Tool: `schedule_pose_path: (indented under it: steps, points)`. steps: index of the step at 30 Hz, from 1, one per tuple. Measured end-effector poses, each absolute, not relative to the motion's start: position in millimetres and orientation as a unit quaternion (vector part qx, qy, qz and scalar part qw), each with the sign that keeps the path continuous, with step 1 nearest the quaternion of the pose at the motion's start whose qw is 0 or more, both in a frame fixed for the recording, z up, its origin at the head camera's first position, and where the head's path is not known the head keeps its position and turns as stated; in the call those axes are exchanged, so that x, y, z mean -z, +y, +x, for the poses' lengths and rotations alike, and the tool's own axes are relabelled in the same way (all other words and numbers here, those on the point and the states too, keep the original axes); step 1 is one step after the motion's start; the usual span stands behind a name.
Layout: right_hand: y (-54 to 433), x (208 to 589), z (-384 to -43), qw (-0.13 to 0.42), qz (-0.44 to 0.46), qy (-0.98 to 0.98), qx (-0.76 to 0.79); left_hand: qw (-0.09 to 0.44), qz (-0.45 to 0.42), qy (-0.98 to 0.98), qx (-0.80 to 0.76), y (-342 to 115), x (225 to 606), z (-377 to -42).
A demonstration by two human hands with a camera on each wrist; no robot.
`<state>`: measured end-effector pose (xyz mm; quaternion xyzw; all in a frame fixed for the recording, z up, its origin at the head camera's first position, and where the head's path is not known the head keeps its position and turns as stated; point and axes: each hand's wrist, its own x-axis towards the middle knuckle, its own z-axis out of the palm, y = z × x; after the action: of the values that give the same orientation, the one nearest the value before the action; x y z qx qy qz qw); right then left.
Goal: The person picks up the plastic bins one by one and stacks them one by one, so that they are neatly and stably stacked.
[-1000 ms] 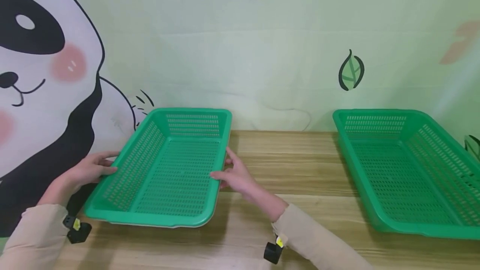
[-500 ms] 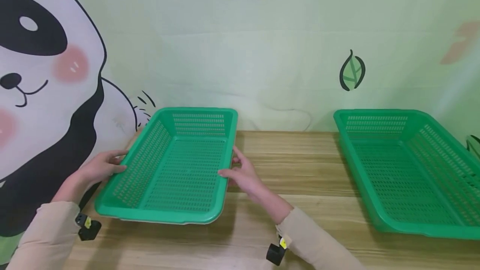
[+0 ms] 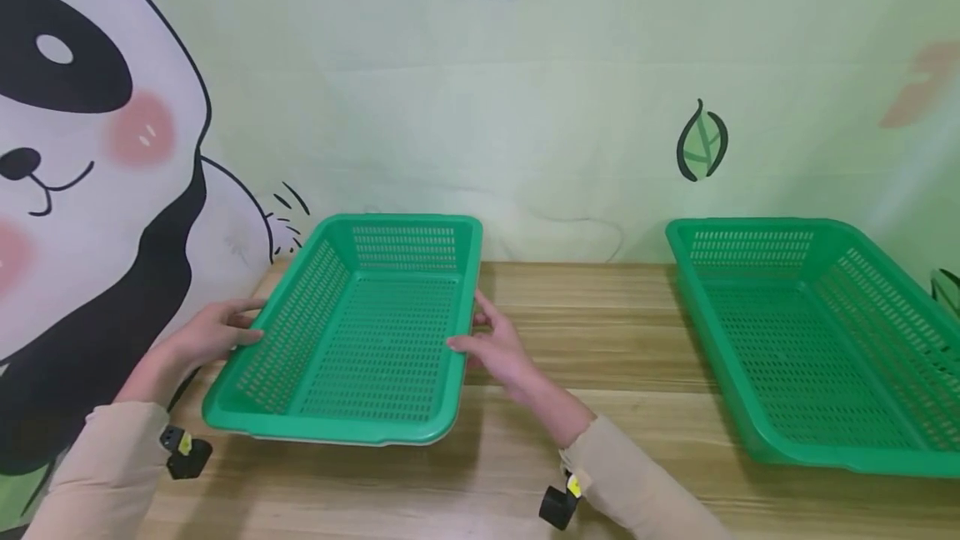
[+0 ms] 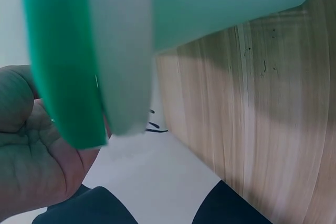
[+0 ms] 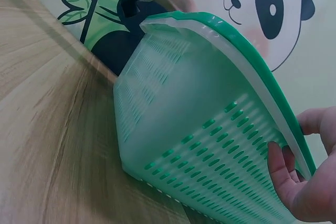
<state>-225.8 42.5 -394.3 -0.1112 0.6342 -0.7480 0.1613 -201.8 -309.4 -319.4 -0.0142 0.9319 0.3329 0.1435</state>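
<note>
Both hands hold a green slotted basket (image 3: 375, 348) by its long sides, left of centre in the head view. In the right wrist view a whitish basket (image 5: 184, 87) is nested around it, its pale rim just under the green one. My left hand (image 3: 213, 332) grips the left rim, thumb on top. On the right rim, my right hand (image 3: 498, 348) has its thumb over the edge and its fingers underneath, against the outer wall. The nested pair casts a shadow on the wooden table (image 3: 360, 490), its near end raised above the wood.
Another green basket (image 3: 810, 357) stands at the right of the table, with nothing seen inside it. Behind the table hangs a pale green cloth (image 3: 570, 148) printed with a panda and leaves. Small black wrist cameras (image 3: 558, 507) sit on both sleeves.
The nested baskets have moved right, away from the panda side, with both hands gripping them throughout. The basket at the right stays where it was.
</note>
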Motion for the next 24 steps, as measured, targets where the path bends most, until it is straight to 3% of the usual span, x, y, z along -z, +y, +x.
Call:
schedule_pose_path:
  steps: [16,24]
  points:
    - [61.0,375.7,-217.4,0.162,-0.114,0.637,0.744,0.160,-0.016,0.922,-0.352,-297.8,320.7,-210.0]
    - [61.7,397.4,-231.3,0.155,-0.101,0.636,0.750,0.163,-0.018,0.916,-0.366,-295.8,322.4,-213.0]
